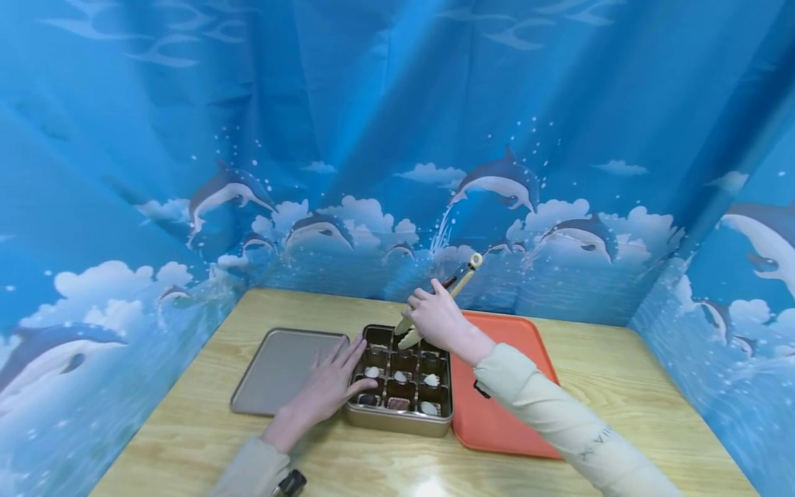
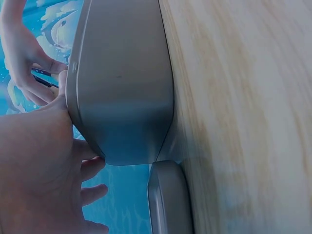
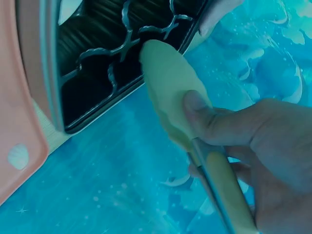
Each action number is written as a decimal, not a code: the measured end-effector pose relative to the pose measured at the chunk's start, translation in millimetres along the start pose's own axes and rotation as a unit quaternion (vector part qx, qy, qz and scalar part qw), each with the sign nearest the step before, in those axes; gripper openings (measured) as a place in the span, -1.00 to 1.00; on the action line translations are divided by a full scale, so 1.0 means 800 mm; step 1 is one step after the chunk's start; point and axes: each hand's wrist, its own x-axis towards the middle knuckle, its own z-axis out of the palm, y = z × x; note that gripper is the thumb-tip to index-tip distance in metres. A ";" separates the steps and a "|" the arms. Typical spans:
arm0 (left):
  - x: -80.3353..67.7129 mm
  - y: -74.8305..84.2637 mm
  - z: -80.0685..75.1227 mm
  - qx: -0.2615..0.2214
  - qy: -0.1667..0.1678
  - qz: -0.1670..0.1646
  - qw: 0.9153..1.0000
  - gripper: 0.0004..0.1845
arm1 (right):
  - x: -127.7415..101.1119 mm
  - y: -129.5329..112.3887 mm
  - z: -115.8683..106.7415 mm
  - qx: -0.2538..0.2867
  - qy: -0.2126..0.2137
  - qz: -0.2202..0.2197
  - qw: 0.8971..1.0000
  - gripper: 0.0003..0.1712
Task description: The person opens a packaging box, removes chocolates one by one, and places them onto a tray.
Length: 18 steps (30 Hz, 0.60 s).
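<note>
**Ana:** Dolphin-print blue curtains (image 1: 397, 138) wrap three sides of a pale wooden table (image 1: 621, 386), and right in the middle sits a gold compartment tin (image 1: 400, 420).

**Ben:** The tin's black insert is a grid of little cells. A few in the near rows hold small pieces, white ones and dark ones; the far rows look bare from the head view.

**Ana:** Left hand (image 1: 326, 386) lies flat, fingers straight and spread, fingertips touching the tin's left edge. It grips nothing. The left wrist view shows the palm against the tin's corner.

**Ben:** Just to the left of the tin lies its flat grey lid (image 1: 279, 369), partly under that hand.

**Ana:** Over to the right hand (image 1: 437, 319): fingers and thumb curled round a pair of cream-tipped tongs (image 1: 410, 337), handle end pointing up and away towards the curtain.

**Ben:** The right wrist view puts the thumb pressed on the cream blade, the tip hanging over the far cells of the insert. Whether the tip carries anything, I cannot tell.

**Ana:** And touching the tin's right side, an orange tray (image 1: 497, 414), with the right sleeve (image 1: 559, 414) crossing above it
</note>
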 end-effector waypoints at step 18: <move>-0.001 0.001 -0.001 0.000 0.004 0.001 1.000 -0.18 | 0.040 -0.047 -0.013 -0.047 -0.135 0.044 0.989 -0.73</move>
